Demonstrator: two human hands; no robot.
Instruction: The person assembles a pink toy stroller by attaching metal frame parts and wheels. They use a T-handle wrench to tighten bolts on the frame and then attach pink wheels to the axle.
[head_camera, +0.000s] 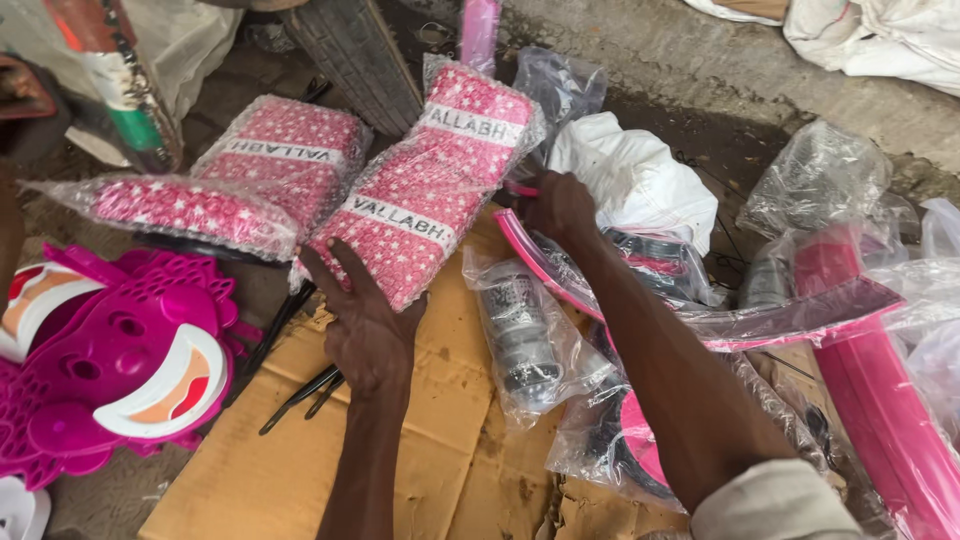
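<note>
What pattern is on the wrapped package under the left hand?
Small white stars on pink, under bubble wrap: the package touched by the left hand, head view.

Left hand (368, 330) presses a bubble-wrapped pink star-patterned seat pad (425, 190) on flattened brown cardboard (440, 450); right hand (560, 208) grips a plastic-wrapped curved pink mudguard (700, 318).

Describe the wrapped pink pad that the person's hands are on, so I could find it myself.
Start at the brown cardboard sheet. The pink pad leans over its top edge, under the left hand. Of the three bubble-wrapped, star-dotted pads, only it has two white bands.
</note>
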